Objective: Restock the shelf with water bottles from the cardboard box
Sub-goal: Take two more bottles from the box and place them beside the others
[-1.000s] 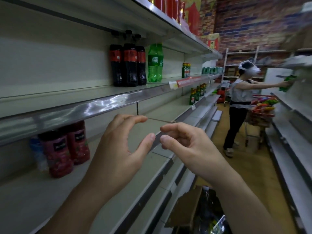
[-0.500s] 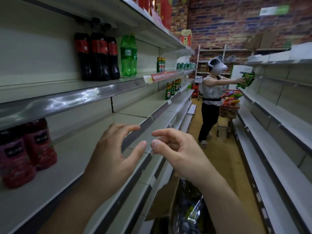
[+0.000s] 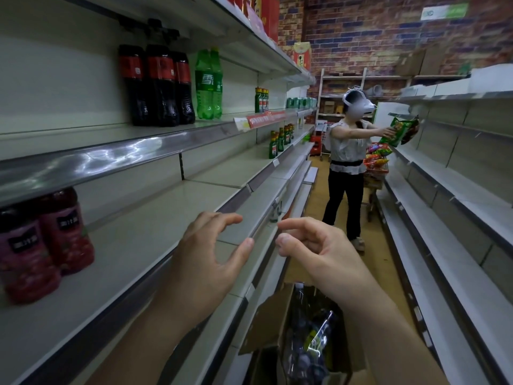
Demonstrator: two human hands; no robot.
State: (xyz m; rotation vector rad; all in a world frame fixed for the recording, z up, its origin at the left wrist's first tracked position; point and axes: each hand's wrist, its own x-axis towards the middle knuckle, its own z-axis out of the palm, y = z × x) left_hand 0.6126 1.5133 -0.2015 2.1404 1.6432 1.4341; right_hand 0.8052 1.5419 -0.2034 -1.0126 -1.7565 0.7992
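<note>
A person's two bare hands hover side by side over the edge of a store shelf [image 3: 144, 245], both empty. The left hand [image 3: 205, 262] has its fingers loosely bent and spread, thumb out toward the right; the right hand [image 3: 313, 251] has its index finger extended toward the left hand, the others curled under, gripping nothing. Thumb tip and fingertip are near each other but apart.

Below the right forearm, on the floor beside the lower shelves, stands an open cardboard box [image 3: 266, 326], flaps up, with dark bottles [image 3: 305, 337] in clear plastic wrap inside; their caps are hard to make out in the shadow.

At the far left of the shelf stand two red juice bottles [image 3: 47, 240]. On the tier above are three dark cola bottles [image 3: 158, 87] and two green soda bottles [image 3: 208, 84], with small green bottles [image 3: 280, 140] further along the aisle.

Down the aisle another person [image 3: 347, 165] in a headset reaches toward the opposite shelving with a green snack bag [image 3: 394, 132], beside a cart [image 3: 374, 162] of packets. A brick wall [image 3: 374, 37] closes the background.
</note>
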